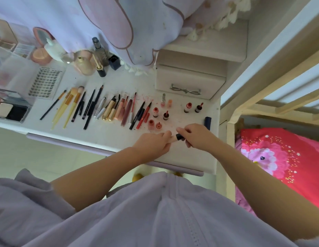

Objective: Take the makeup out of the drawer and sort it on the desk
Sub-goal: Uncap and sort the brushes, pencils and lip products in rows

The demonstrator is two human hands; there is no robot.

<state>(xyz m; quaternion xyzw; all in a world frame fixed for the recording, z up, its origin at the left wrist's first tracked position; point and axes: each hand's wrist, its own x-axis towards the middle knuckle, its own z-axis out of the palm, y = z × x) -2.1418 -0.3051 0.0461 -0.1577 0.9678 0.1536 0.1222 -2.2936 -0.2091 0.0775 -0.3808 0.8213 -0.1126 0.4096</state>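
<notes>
Counter (119, 138) front strip, left of the hands: bare, open approach from the near edge. Mid-counter blocked by a packed row of brushes (69, 104), pencils (91, 106) and lip tubes (124, 109), lying side by side with little gap. Small bottles (156, 111) stand scattered right of the row; narrow lanes between them. Drawer box (189, 82) closes the back right. Hanging cloth (108, 24) overhangs the rear jars (85, 63). Dark tube (207, 122) sits at the right edge.

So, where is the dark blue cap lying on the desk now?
In the head view, the dark blue cap lies near the desk's right edge, just beyond the right hand and to the right of the small red bottles.
</notes>
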